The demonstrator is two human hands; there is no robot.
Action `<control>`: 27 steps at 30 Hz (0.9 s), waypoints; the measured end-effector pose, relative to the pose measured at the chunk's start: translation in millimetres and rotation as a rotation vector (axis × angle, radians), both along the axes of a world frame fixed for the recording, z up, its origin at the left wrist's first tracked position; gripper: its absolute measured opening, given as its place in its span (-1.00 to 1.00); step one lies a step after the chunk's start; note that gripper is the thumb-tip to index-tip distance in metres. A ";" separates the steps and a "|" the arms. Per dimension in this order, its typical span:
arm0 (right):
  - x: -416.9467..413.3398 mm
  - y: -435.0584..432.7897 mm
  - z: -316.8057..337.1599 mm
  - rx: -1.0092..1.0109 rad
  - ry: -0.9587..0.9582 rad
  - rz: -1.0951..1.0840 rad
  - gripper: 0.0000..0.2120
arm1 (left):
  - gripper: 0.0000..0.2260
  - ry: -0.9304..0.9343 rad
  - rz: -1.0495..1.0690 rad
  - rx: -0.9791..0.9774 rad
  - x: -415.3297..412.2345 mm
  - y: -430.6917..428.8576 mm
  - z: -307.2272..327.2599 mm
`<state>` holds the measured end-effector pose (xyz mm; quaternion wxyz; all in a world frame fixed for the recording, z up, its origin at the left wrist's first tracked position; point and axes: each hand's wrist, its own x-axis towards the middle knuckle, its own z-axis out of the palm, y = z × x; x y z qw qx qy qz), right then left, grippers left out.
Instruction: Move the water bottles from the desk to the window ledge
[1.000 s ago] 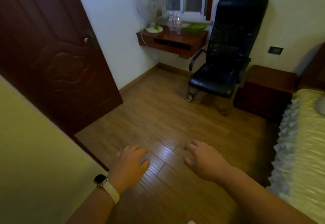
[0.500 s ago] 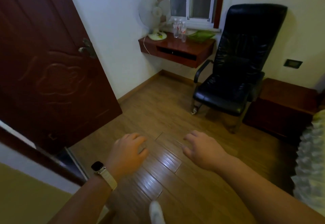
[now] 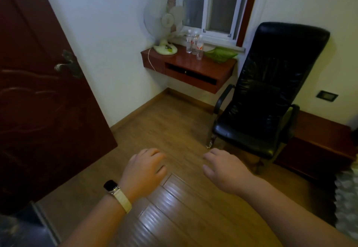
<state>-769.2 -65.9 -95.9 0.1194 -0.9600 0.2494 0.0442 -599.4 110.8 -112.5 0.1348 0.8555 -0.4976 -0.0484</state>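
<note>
Three clear water bottles [image 3: 194, 43] are seen standing upright in a tight cluster on the wall-mounted wooden worktop [image 3: 193, 65], towards its back edge and just below the window ledge [image 3: 222, 43]. White caps and reddish labels can be made out on them. The bottles look transparent, but how full they are cannot be told from this far off. A white table fan [image 3: 164, 23] is placed to their left on the same worktop, and a shallow green dish [image 3: 220, 54] lies to their right, near the wall. What the dish holds cannot be made out. A long open recess [image 3: 190, 74] is set into the front of the worktop, and its inside is too dark to read.

Both hands are held out low over the wooden floor [image 3: 174, 130], well apart from the worktop. The left hand [image 3: 144, 171], with a watch [image 3: 111, 186] worn at the wrist, is turned palm down, its fingers [image 3: 155, 153] loosely bent and nothing held in them. The right hand [image 3: 226, 171] is likewise empty, its fingers [image 3: 212, 154] relaxed and slightly spread. A black chair [image 3: 271, 91] stands to the right of the worktop, and a dark door [image 3: 38, 91] fills the left side.
</note>
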 end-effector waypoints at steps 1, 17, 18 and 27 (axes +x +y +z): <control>16.5 -6.4 5.5 -0.005 -0.027 -0.007 -0.65 | -0.64 -0.026 -0.005 -0.016 18.4 -8.2 4.5; 195.7 -141.1 2.7 0.026 -0.061 0.012 -0.56 | -0.63 -0.051 0.006 0.049 199.1 -151.5 1.3; 208.0 -156.0 -1.2 0.033 -0.062 0.016 -0.56 | -0.63 -0.055 0.014 0.052 211.1 -164.8 1.0; 315.8 -301.9 -3.8 0.091 -0.070 0.032 -0.59 | -0.52 -0.095 0.029 0.166 314.6 -299.5 16.2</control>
